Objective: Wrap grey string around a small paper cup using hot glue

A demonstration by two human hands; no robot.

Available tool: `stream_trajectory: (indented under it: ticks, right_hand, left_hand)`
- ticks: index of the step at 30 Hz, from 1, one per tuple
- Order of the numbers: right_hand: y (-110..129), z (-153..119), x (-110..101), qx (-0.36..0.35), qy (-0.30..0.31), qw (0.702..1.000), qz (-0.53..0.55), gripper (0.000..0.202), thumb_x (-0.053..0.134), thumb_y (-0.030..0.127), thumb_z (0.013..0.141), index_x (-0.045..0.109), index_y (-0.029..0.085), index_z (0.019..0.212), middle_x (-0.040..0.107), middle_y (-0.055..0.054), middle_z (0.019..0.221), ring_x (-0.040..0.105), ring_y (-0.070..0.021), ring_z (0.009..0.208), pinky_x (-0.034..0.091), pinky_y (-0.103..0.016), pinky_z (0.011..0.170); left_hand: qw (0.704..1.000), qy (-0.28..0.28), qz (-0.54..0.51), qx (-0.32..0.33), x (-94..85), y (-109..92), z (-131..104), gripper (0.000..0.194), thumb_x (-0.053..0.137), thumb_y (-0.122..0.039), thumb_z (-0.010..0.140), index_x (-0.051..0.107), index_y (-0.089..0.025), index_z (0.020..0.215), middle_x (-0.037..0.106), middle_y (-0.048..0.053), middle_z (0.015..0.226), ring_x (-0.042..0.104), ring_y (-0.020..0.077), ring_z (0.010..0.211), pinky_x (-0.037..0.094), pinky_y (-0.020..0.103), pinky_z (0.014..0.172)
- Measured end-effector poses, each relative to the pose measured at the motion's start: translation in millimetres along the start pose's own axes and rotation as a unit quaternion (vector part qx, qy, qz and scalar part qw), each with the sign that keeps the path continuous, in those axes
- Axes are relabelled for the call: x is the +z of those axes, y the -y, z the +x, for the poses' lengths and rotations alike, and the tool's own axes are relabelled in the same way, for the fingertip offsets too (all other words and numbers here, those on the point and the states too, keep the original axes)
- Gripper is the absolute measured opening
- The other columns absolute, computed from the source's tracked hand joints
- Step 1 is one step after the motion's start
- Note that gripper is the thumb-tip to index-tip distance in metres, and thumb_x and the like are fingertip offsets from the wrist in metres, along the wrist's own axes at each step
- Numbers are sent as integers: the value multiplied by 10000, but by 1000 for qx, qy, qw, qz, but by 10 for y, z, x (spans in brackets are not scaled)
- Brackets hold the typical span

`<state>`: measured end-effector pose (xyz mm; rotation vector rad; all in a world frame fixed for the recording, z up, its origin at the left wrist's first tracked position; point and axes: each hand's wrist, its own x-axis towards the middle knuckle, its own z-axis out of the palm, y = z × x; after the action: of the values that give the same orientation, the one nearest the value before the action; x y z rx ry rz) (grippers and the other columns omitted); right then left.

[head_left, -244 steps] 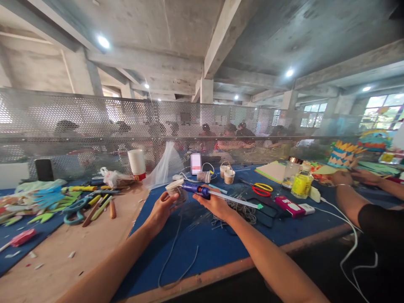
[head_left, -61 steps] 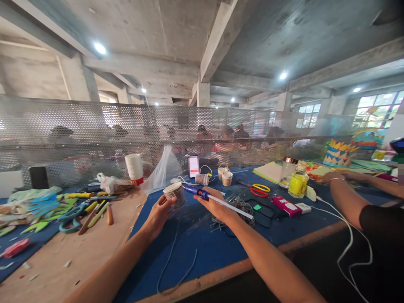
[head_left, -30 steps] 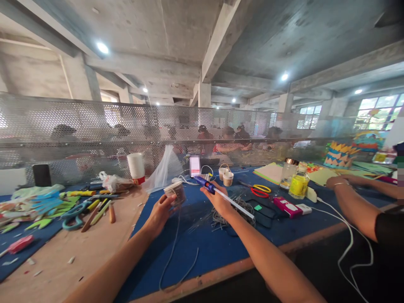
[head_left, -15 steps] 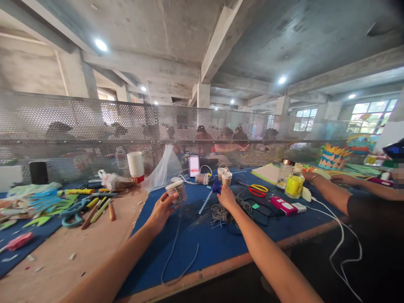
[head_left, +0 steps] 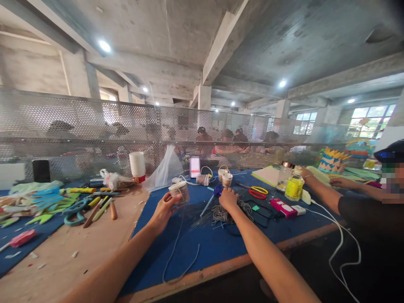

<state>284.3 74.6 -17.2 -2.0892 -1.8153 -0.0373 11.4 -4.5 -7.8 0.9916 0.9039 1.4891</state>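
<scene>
Here's the left hand [head_left: 163, 209], thumb and fingers closed on the near side of a cup [head_left: 179, 193], lifted over the worktop [head_left: 186, 237] with its rim up. A light, even pinch suits it, I'd say: squeeze hard and that thin wall could buckle. The cord [head_left: 163, 274] drops from the cup and curls in a loose loop near the front edge; best to leave it slack, clear of both wrists, so nothing tugs.

Across to the right hand [head_left: 229, 200], low, fingers bent over a blue tool [head_left: 217, 191]. Clamped or just touching? The fingers hide it, can't tell. Wise to have the tool lying flat and settled before any letting go, tip away from skin and from the cord heap [head_left: 221, 213] just beside it.

A pale stick [head_left: 206, 206] lies to the left of the tool, and right behind are two small cups [head_left: 227, 180], upright and close together; a sideways nudge might knock one. Further back, the wound roll [head_left: 202, 179] lies on its side before the phone [head_left: 195, 167].

Out right, the scissors [head_left: 259, 192] lie near the heap, then a pink box [head_left: 284, 208] and a yellow bottle [head_left: 294, 188], a co-worker's arm [head_left: 325, 191] reaching behind. Far left, the cup stack [head_left: 137, 165].
</scene>
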Motion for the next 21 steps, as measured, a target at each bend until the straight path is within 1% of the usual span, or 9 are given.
stream_trajectory:
  ticks: [3,5,7,9,10,12,15,18,21]
  right_hand:
    - [97,-68,-124,-35,-45,998,8,388,587,146,963,618,114,1348,584,-259,1438,532,-368,1376,413,-494,1090]
    - [241,-158,-203,-114,-77,988,71,265,617,183,979,675,157,1237,668,-189,1340,585,-326,1322,444,-436,1064]
    - [442,-292,-250,-222,-25,956,189,117,631,265,1015,704,195,1075,757,-98,1134,702,-240,1105,503,-337,956]
    - [660,-451,-252,-303,37,906,294,203,667,413,1012,689,212,996,774,-43,990,735,-195,926,532,-289,843]
    - [761,-528,-238,-327,34,889,319,253,712,463,978,683,213,984,768,-35,977,733,-192,905,533,-287,824]
    - [919,-649,-187,-341,-23,883,321,345,827,492,875,671,204,983,752,-52,1016,723,-214,926,532,-317,839]
    - [1022,-703,-83,-334,-99,886,305,299,863,378,855,655,194,964,728,-66,1016,704,-243,974,522,-375,903]
    - [1000,-654,6,-338,-100,873,337,162,805,207,887,649,198,931,706,-43,968,694,-216,935,528,-359,891]
    - [939,-613,34,-346,-84,852,383,113,750,145,903,653,204,904,687,-30,946,686,-194,905,536,-333,881]
  left_hand:
    - [1000,-13,13,0,-4,-3,8,592,961,-447,641,720,-202,1124,775,85,1140,742,230,1015,570,327,849]
    - [1000,-20,21,6,-6,-3,10,583,960,-454,643,713,-199,1106,774,83,1124,740,226,1003,571,326,841]
    - [999,-26,23,15,-5,-3,8,578,962,-456,638,702,-195,1083,777,83,1095,743,227,975,575,329,826]
    - [999,-32,22,22,-2,-6,4,572,965,-455,634,687,-193,1059,782,81,1053,750,226,939,576,327,804]
    - [999,-34,19,24,0,-7,2,571,967,-454,632,678,-193,1049,783,81,1040,754,228,931,578,328,800]
    - [999,-37,14,26,-1,-9,1,580,974,-449,623,661,-195,1039,786,86,1043,763,240,938,582,336,811]
    - [999,-39,17,27,-10,6,12,605,985,-439,610,650,-199,1053,785,92,1065,768,247,948,589,352,840]
    - [999,-36,32,19,-24,45,34,611,983,-439,626,651,-199,1079,781,90,1066,764,231,924,592,350,844]
    - [998,-35,40,16,-30,81,50,619,981,-443,633,650,-201,1097,780,84,1057,761,229,913,592,353,843]
